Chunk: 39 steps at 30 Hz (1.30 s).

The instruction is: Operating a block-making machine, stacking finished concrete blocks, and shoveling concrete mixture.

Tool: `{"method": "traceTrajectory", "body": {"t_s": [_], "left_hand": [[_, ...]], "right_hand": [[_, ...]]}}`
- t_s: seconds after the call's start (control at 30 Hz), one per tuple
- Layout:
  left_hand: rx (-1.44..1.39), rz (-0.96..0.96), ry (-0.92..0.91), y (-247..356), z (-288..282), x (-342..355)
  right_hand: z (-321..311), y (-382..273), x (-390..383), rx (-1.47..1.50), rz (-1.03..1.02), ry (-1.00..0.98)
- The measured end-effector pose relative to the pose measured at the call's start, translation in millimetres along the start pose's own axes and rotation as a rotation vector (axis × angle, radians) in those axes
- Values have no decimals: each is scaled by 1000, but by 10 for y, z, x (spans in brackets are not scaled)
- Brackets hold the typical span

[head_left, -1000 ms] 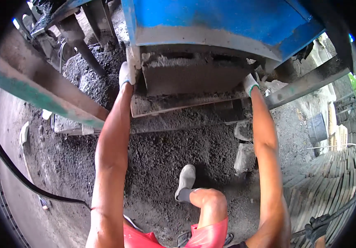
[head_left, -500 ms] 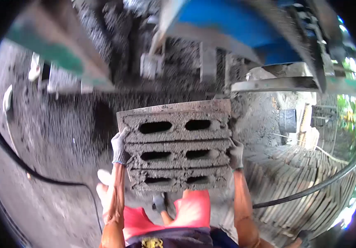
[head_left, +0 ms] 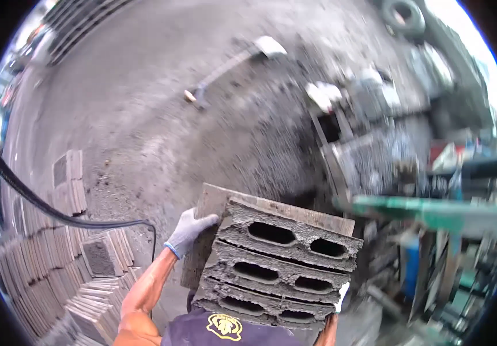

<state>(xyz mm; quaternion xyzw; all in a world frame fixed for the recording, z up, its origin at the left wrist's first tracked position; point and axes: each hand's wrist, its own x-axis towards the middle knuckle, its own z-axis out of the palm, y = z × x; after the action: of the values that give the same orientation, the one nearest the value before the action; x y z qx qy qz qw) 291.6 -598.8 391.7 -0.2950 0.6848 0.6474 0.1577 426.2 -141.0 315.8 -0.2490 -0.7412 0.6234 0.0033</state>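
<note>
I carry three freshly moulded, wet-looking grey hollow concrete blocks (head_left: 283, 260) on a worn wooden board (head_left: 214, 196), low in the view just in front of my body. My left hand (head_left: 194, 229), in a pale knitted glove with a blue cuff, grips the board's left edge. My right hand (head_left: 341, 297), also pale-gloved, is on the right edge beside the lowest blocks, mostly hidden by them. The blocks lie side by side, each with oval hollows facing up.
Stacked wooden boards (head_left: 41, 259) stand at lower left, under a looping black cable (head_left: 64, 214). A shovel (head_left: 231, 68) lies on the gritty ground. A tyre (head_left: 403, 16) is at upper right. A blurred machine with a green beam (head_left: 427, 216) stands at right.
My hands have come away from under the blue machine with the loaded board. My body has turned left, so the machine has swung to the right and stacked boards show at left.
</note>
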Motion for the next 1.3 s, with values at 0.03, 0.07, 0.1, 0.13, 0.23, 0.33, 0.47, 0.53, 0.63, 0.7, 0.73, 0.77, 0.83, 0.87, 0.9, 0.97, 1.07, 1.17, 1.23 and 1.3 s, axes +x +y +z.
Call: {"method": "traceTrajectory", "body": {"t_s": [0.03, 0.07, 0.1, 0.13, 0.23, 0.33, 0.47, 0.53, 0.63, 0.7, 0.73, 0.77, 0.83, 0.87, 0.9, 0.97, 1.07, 1.17, 1.23, 1.3], "left_hand": [[52, -28, 47, 21, -139, -46], [16, 0, 88, -40, -318, -59], [86, 44, 120, -88, -476, -12], [163, 83, 152, -8, -631, 44], [-21, -8, 246, 258, -954, 187], [-198, -16, 294, 388, -1193, 546], [-344, 1, 339, 1296, -1589, 1054], [-382, 42, 451, 1584, -1953, 1269], [-509, 88, 521, 1441, -2283, 1768], [-510, 44, 571, 1231, -2405, 1874], [-507, 20, 606, 1255, -2505, 2005], [-507, 12, 644, 1300, -2635, 2157], [-552, 38, 652, 1753, -3087, 2591], [-587, 54, 649, 1952, -3340, 2843], [-523, 44, 678, 2060, -3597, 3123], [-571, 148, 706, 2325, -3987, 3629], [-410, 84, 775, 2383, -4143, 3918], [-568, 65, 668, 2913, -4739, 4290], [-478, 67, 635, 3434, -5184, 4747], [-526, 50, 595, 3780, -5423, 5141]], "right_hand": [[49, -105, 422, -6, -43, -88], [213, -219, 621, -16, -68, -150], [396, -343, 828, -25, -90, -205], [594, -452, 1039, -32, -108, -256], [1117, -659, 1610, -70, -130, -395], [1776, -820, 2141, 109, -70, -532], [2840, -1172, 2930, -213, -245, -374], [3632, -1908, 2969, -90, -313, -457], [4274, -2340, 3423, -132, -88, -560], [4550, -2421, 3506, -290, -116, -581], [4754, -2508, 3629, -373, -152, -609], [5008, -2591, 3763, -380, -157, -620], [5870, -2911, 4108, -416, -270, -655], [6333, -3113, 4263, -414, -283, -663], [6751, -3373, 4356, -352, -277, -685], [7517, -3547, 4724, -225, -337, -719], [7532, -3234, 4862, -206, -348, -673], [8274, -3864, 4820, -205, -237, -752], [8697, -3855, 5238, -121, -74, -660], [9012, -3821, 5592, -109, -78, -659]]}}
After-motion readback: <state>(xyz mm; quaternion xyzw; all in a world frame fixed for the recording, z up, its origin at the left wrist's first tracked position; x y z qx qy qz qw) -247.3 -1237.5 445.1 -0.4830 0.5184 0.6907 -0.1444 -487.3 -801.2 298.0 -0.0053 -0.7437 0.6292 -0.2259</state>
